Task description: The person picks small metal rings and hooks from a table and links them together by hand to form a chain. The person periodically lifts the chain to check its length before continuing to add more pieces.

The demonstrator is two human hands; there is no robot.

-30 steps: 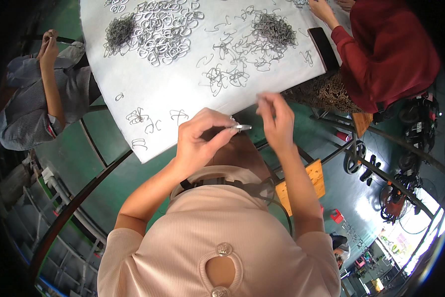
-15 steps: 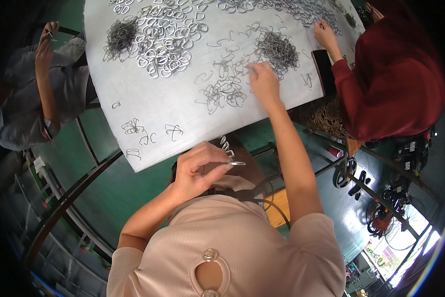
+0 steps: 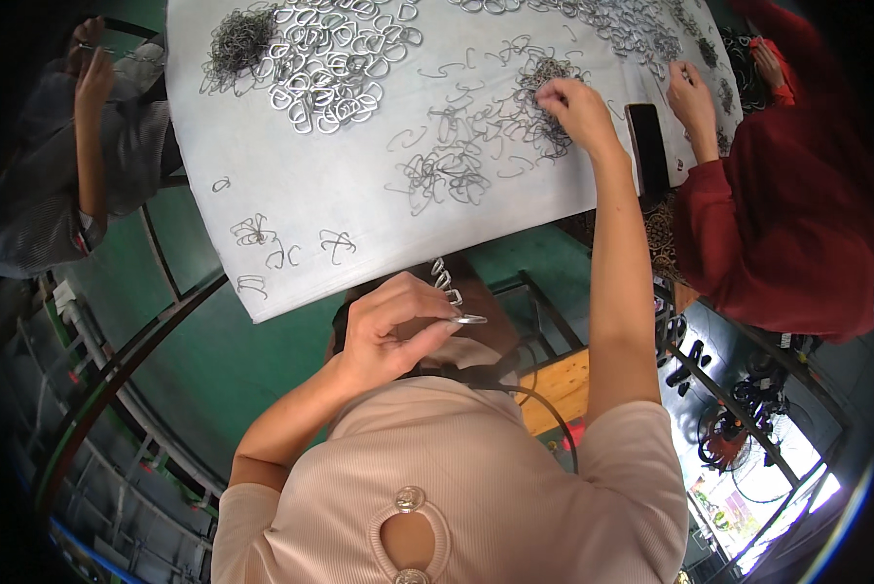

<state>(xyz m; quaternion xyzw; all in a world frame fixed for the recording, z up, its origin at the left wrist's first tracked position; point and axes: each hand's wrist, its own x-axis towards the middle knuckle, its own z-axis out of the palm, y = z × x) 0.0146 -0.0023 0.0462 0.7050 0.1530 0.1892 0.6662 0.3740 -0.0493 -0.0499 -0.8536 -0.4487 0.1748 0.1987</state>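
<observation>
I have the left hand (image 3: 398, 326) near the centre of the frame, a little below the middle, just off the near edge of the table (image 3: 320, 185). Its thumb and forefinger pinch a silver metal ring (image 3: 470, 319), which I see nearly edge-on, pointing toward the right of the frame. Right beside those fingertips, a short string of rings (image 3: 444, 280) runs up toward the table edge; I can't tell whether it is linked to the pinched one.

The right hand (image 3: 578, 109) reaches into the upper right of the frame, its fingers bent over a dense heap of wire hooks (image 3: 551, 70). I can't tell whether those fingers have closed on a hook or are only touching the heap. Looser hooks (image 3: 444, 177) spread over the white tabletop to the left of it, toward the upper middle.

In the upper left I see a broad pile of silver rings (image 3: 330, 73), with a dark tangle of wire (image 3: 239, 44) against its left side. A few stray wires (image 3: 338, 246) lie near the table's lower left corner. A black phone (image 3: 648, 146) rests to the right of the right forearm, and beyond it is a co-worker's hand (image 3: 692, 102) in a red sleeve (image 3: 710, 209).
</observation>
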